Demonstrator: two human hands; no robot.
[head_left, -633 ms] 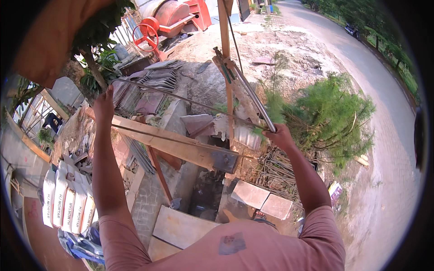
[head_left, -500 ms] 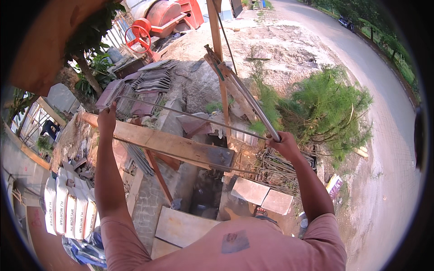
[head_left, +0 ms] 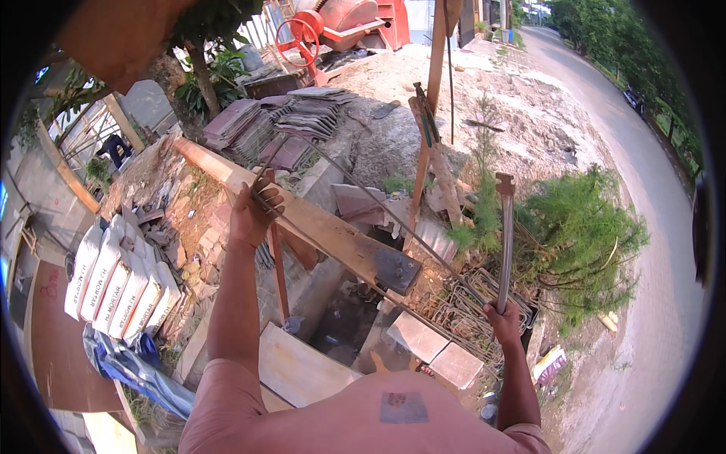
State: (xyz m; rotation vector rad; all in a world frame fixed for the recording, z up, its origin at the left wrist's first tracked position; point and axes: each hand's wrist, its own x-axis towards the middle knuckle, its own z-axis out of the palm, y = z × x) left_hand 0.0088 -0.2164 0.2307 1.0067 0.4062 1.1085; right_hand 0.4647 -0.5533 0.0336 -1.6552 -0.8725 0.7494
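My left hand (head_left: 257,210) is closed around a thin steel rod, above the wooden plank (head_left: 302,221). The steel rod (head_left: 363,188) makes a sharp bend beyond that hand, then runs down to the right toward my right hand (head_left: 505,321). That hand is wrapped round the lower end of a steel bending bar (head_left: 506,250), held upright with its notched head on top. Whether the rod's far end is also in my right hand, I cannot tell. Beside it lies a pile of bent steel stirrups (head_left: 465,318). The plank slants away to the far left, a dark plate on its near end.
White mortar bags (head_left: 117,276) are stacked at left. Roof tiles (head_left: 302,113) lie stacked ahead, with a red concrete mixer (head_left: 348,23) behind. A wooden post (head_left: 435,68) rises beyond the plank. A ditch (head_left: 340,318) opens below it; a green shrub (head_left: 578,242) grows at right.
The bending bar has swung from leaning left to upright. My left hand has come right and nearer, and its stretch of rod now bends sharply. The view has shifted left.
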